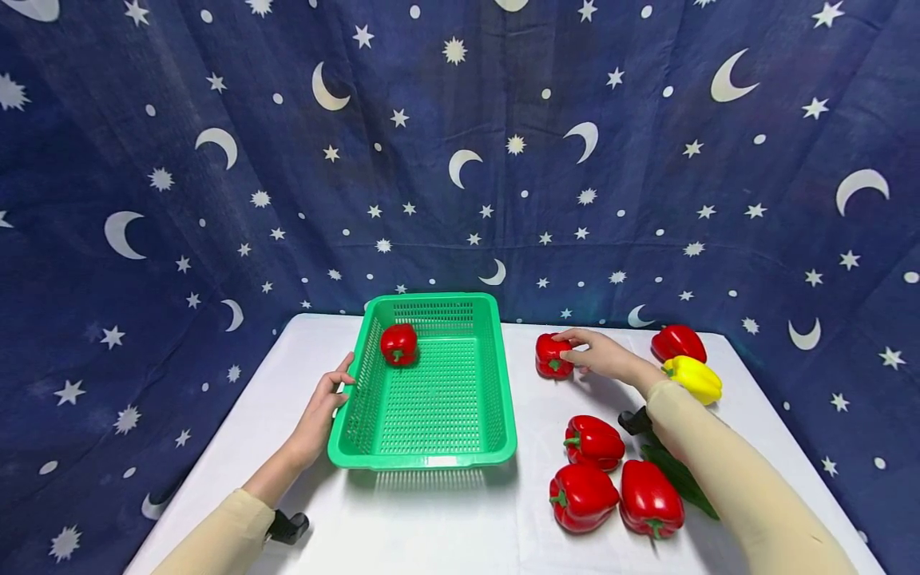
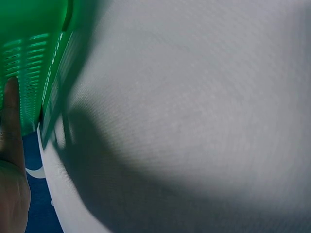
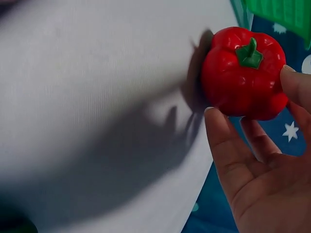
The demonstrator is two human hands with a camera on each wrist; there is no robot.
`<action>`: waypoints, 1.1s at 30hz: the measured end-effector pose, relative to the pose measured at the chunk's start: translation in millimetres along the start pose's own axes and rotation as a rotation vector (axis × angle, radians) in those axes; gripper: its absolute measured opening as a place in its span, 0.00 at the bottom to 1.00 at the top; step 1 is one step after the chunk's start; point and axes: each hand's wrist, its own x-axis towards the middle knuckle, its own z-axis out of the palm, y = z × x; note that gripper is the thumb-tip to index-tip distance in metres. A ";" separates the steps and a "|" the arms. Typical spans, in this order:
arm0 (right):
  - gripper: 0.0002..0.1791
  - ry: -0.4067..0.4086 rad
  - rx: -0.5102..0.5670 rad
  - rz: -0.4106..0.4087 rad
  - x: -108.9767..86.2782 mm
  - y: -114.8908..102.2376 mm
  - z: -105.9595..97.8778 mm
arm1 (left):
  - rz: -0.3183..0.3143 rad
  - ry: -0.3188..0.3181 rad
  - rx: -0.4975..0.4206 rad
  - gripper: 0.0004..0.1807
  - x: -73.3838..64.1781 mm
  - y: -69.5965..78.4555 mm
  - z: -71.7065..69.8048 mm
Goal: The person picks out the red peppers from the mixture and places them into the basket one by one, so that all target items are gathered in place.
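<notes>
A green plastic basket [image 1: 424, 461] with perforated walls stands on the white table, with one red bell pepper [image 1: 398, 344] inside at its far left. My left hand [image 1: 321, 411] touches the basket's left side; in the left wrist view a straight finger [image 2: 10, 121] lies along the basket's slotted wall [image 2: 31, 68]. Right of the basket, my right hand [image 1: 602, 354] has its fingers around another red bell pepper [image 1: 552, 357]. In the right wrist view this bell pepper [image 3: 245, 77] sits between thumb and fingers, its green stem facing the camera.
Several red bell peppers [image 1: 584, 497] cluster at the front right. Beyond the right forearm lie a red bell pepper [image 1: 679, 343] and a yellow bell pepper [image 1: 693, 379]. A long dark green vegetable [image 1: 679, 475] is partly hidden under the right sleeve. A blue star-patterned cloth [image 1: 460, 216] hangs behind the table.
</notes>
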 end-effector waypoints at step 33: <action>0.54 -0.092 0.245 0.072 17.6 5.9 10.6 | -0.003 0.011 -0.006 0.13 -0.2 2.8 1.5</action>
